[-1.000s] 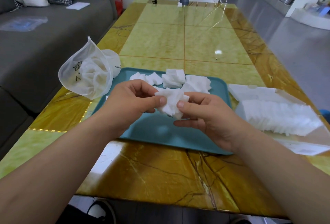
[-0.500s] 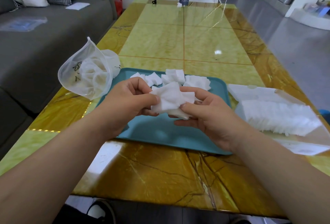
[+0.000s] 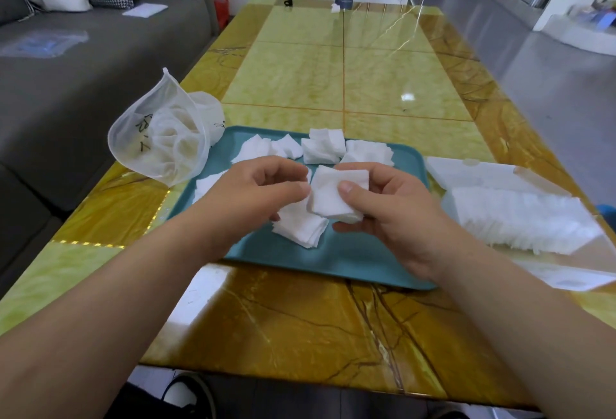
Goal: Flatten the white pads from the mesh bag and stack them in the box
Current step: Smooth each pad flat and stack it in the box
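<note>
Right hand (image 3: pixel 383 205) grip pinches white pad (image 3: pixel 328 200), squarish, face toward camera; left hand (image 3: pixel 253 191) grip pinches its edge.

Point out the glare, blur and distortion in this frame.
Head view: bright reflections streak the glossy table, with a hot spot mid-table; the left hand and the pads under it look slightly motion-smeared; the wide lens bows the table's edges and stretches both forearms; the box near the right edge looks soft.
</note>
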{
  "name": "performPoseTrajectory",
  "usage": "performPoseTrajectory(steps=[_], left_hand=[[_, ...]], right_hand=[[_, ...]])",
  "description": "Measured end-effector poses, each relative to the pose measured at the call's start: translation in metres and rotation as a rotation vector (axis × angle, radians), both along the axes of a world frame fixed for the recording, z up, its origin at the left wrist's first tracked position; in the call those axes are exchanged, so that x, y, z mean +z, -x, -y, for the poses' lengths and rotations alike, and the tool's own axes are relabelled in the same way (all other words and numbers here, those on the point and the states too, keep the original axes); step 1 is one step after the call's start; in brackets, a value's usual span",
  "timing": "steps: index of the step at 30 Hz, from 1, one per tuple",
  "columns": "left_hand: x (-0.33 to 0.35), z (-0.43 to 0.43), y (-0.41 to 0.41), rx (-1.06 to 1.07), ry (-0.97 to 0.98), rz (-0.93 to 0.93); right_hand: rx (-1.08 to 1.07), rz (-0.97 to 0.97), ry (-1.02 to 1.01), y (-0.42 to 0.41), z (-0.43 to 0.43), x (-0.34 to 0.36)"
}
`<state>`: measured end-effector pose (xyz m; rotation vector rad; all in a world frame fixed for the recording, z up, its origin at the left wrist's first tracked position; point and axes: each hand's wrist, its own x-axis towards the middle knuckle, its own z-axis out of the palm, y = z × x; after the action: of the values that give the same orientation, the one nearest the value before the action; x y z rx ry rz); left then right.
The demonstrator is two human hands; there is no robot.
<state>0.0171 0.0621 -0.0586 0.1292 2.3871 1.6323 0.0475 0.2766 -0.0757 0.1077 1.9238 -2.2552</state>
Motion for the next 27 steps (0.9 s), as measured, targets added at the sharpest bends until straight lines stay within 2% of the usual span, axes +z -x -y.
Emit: performPoseTrajectory(steps=[2,5,11,15,20,24,27], left_hand=[[-0.001,-0.001,-0.002,-0.09,-0.111,0.051],[-0.004,-0.004,-0.002,-0.161,-0.17,0.052],[-0.009,-0.006,-0.003,-0.198,-0.339,0.156],[-0.011,-0.009,-0.003,-0.197,-0.345,0.164],[-0.016,-0.012,0.0,-0.058,-0.361,0.151],[-0.012,-0.014,-0.004,-0.089,-0.454,0.186],[-0.011,-0.015,-0.005,-0.138,-0.448,0.189]], right_hand=[[0.013,-0.014,0.011,-0.002,0.0,0.002],[-0.011,-0.011,0.017,-0.003,0.001,0.005],[-0.084,0.019,0.06,-0.001,0.003,0.007],[-0.089,0.067,0.144,0.001,0.003,0.01],[-0.034,0.111,0.243,-0.001,0.003,0.015],[-0.033,0.089,0.163,-0.002,0.007,0.01],[-0.044,0.077,0.163,-0.002,0.008,0.008]])
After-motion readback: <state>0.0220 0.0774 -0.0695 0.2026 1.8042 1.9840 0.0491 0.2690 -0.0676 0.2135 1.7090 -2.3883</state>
